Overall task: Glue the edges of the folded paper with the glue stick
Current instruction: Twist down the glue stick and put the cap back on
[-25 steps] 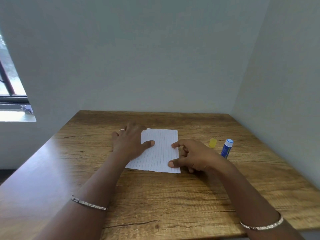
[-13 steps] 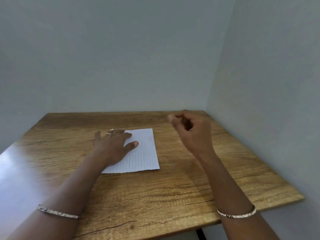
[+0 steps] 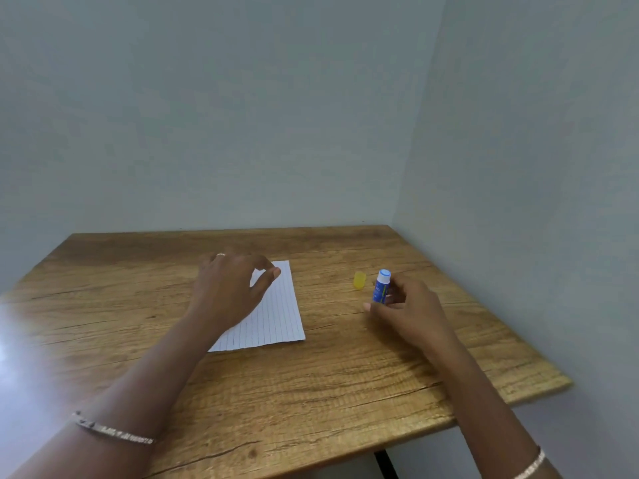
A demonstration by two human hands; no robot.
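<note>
Wooden table point(image 3: 311, 409), grey corner walls point(image 3: 242, 115) | right hand point(image 3: 411, 309) grips glue stick point(image 3: 381, 285) | left hand point(image 3: 228, 292) loose, seemingly touching paper point(image 3: 276, 316)

Right hand point(image 3: 409, 311) grips upright glue stick point(image 3: 381, 288); left hand point(image 3: 228, 288) over paper point(image 3: 276, 321); yellow cap point(image 3: 359, 280) beside.

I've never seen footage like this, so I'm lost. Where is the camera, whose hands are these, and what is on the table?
There is no machine here: a person works with bare hands, and one camera worn on their head looks down at them. On the wooden table lies a sheet of lined paper. The left hand is over its left part, fingers loosely bent, holding nothing. The right hand curls round the lower part of a standing blue glue stick. A small yellow cap sits on the table just beside it.
</note>
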